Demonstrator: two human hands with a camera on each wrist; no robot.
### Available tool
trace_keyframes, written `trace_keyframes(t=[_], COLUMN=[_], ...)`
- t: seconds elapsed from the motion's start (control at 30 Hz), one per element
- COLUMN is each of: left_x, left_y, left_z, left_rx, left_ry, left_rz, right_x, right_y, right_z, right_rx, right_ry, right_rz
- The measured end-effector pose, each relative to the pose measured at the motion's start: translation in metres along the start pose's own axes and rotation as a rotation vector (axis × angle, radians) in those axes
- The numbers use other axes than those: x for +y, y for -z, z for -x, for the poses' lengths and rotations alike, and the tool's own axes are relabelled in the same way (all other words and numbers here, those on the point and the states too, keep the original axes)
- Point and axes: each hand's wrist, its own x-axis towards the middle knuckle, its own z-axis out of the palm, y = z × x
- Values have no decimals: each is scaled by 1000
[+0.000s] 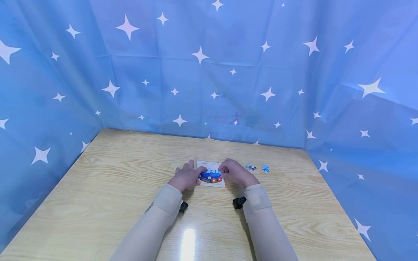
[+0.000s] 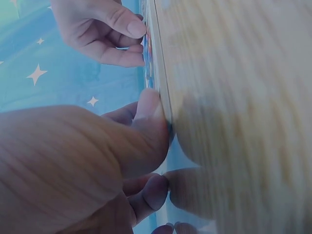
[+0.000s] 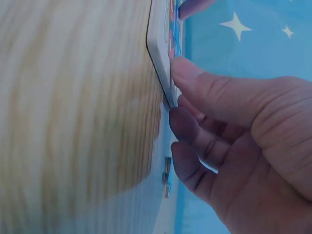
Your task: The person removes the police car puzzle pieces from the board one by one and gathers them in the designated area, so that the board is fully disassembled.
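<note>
A small jigsaw puzzle [image 1: 210, 177] with a blue vehicle and orange wheels lies in a thin, pale frame [image 1: 213, 185] on the table. My left hand [image 1: 186, 177] rests at the frame's left side, thumb reaching over the picture, fingers spread beside it. In the left wrist view, that thumb [image 2: 152, 114] touches the frame's edge. At the picture's right side, my right hand [image 1: 236, 172] has bent fingers, and its thumb [image 3: 187, 73] touches the puzzle's surface. Whether a piece sits between those fingertips is hidden.
Right of my right hand, one loose cluster of puzzle pieces [image 1: 250, 167] lies beside another blue piece or cluster [image 1: 265, 168]. The wooden table [image 1: 130, 174] ends at a blue curtain [image 1: 202, 90] with white stars, behind and at both sides.
</note>
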Motion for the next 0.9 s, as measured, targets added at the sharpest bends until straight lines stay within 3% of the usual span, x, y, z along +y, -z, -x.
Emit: trace_keyframes(t=[0.43,0.9], left_x=[0,-1], left_y=[0,1], left_z=[0,2], left_rx=[4,5], left_ry=[-3,-5], left_rz=[-3,-10], right_x=[-1,2], right_y=[4,2], right_z=[3,1], right_rx=[-7,-8], right_ry=[-29,-47], right_rz=[29,-20])
